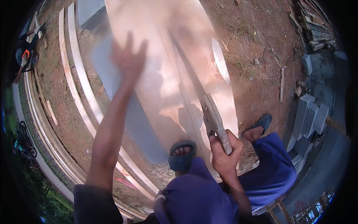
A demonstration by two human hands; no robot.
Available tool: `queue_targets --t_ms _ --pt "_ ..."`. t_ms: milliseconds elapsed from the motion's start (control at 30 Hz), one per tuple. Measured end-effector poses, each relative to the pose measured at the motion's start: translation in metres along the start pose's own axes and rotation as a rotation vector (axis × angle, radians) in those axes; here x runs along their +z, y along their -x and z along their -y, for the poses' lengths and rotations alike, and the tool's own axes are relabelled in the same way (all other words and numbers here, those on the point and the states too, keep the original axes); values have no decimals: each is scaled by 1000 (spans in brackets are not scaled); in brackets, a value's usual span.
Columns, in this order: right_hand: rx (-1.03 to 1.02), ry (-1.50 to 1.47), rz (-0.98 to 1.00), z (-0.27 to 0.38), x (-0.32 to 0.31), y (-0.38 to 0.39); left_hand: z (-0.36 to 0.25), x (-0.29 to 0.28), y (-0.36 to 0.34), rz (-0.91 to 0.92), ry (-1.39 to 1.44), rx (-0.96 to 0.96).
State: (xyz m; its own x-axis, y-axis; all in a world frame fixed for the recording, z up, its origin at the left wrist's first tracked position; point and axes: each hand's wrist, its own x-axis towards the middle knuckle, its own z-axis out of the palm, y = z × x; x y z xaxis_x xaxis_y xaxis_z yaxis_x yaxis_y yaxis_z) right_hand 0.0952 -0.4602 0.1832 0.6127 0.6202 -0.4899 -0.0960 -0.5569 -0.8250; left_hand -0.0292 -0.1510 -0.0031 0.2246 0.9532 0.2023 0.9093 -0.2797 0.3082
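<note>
Pale plywood, a broad sheet (156,44), fills the middle of the head view and runs up and away from the person. The left hand (128,56), blurred, lies flat on the sheet with its fingers spread wide. The right hand (223,147) is closed tight round the wooden handle of a handsaw (203,102), whose long blade slants up and to the left across the sheet, between the two hands. Just left of the right hand, a foot in a blue sandal (182,154) presses on the near edge of the sheet; a second sandal (261,125) stands on the bare earth just right of that hand. Long pale timber strips (80,82) lie on the ground left of the left arm. Grey concrete blocks (309,112) are stacked well right of the right hand, with a pile of boards (315,26) beyond them.
</note>
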Motion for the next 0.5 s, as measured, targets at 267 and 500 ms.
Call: queue_targets --t_ms 267,500 --pt "-76 7 -20 30 67 -120 2 1 -2 -23 76 32" --pt "13 -18 -79 8 -10 26 4 8 -4 -85 109 65"
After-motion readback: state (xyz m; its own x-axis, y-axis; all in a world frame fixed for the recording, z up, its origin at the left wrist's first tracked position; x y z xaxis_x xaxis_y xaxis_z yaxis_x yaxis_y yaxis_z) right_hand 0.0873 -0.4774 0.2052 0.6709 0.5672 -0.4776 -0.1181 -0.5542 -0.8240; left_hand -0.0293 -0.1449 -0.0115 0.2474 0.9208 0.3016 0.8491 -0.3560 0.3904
